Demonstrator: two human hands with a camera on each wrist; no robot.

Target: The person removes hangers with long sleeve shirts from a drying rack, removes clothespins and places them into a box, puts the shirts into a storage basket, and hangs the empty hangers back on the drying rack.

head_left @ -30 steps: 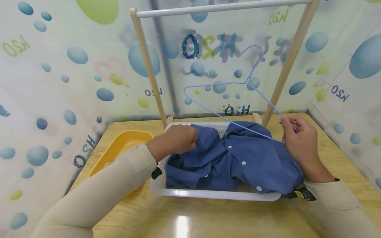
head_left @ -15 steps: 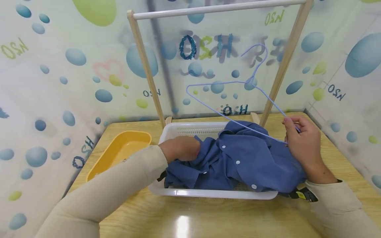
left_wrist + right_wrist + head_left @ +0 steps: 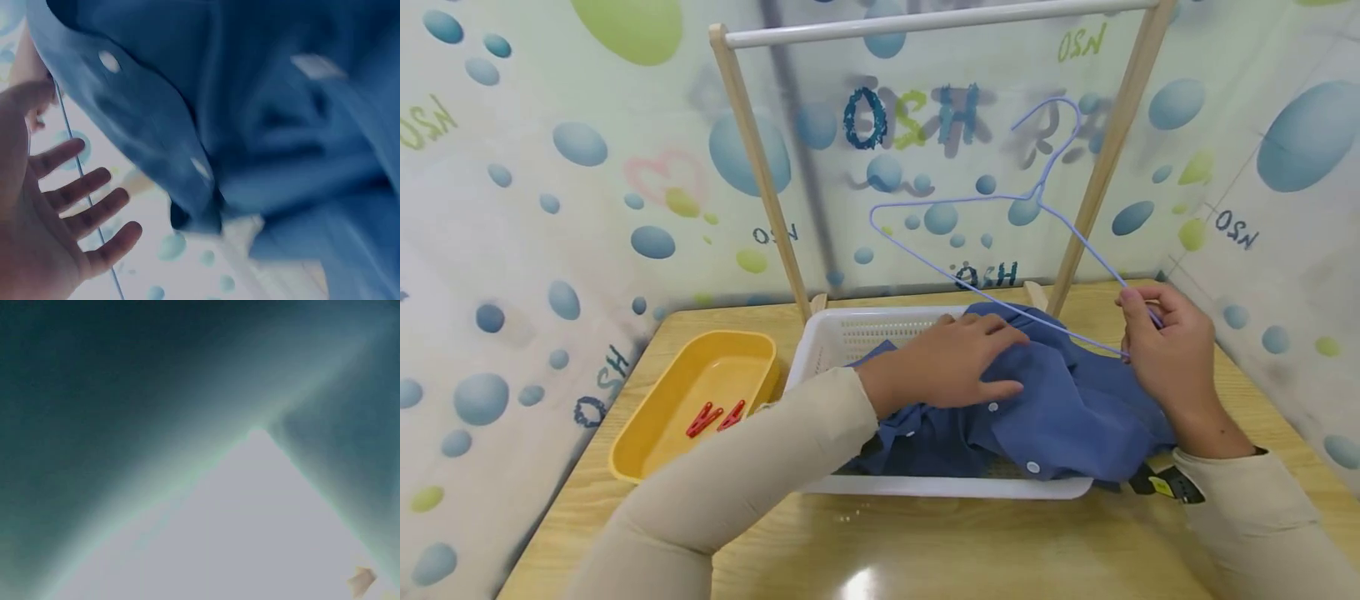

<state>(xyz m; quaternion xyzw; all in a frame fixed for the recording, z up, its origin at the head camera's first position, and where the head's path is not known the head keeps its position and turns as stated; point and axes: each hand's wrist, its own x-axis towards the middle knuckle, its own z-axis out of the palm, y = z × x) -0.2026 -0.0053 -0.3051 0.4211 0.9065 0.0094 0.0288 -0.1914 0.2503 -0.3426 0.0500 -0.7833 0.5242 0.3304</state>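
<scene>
A blue shirt [image 3: 1037,425] with white buttons lies bunched in and over the right part of a white basket [image 3: 955,487]. My right hand [image 3: 1172,358] grips one corner of a thin lilac wire hanger [image 3: 1037,196]. Its hook points up, and its lower wire crosses in front of the shirt. Over the middle of the shirt is my left hand [image 3: 951,362], fingers spread and holding nothing. The left wrist view shows that hand [image 3: 44,225] beside the shirt front [image 3: 137,112], with the hanger wire behind the fingers. Blurred blue cloth [image 3: 112,394] fills much of the right wrist view.
Left of the basket stands a yellow tray [image 3: 722,371] with red clothespins [image 3: 703,419] in it. Behind the basket rises a wooden rack with a white crossbar [image 3: 925,23]. A patterned wall backs the wooden table [image 3: 925,550].
My left hand has moved right across the shirt, from a curled fist to spread fingers. The shirt's left part has been drawn rightward, baring the basket's back left. My right hand keeps holding the hanger.
</scene>
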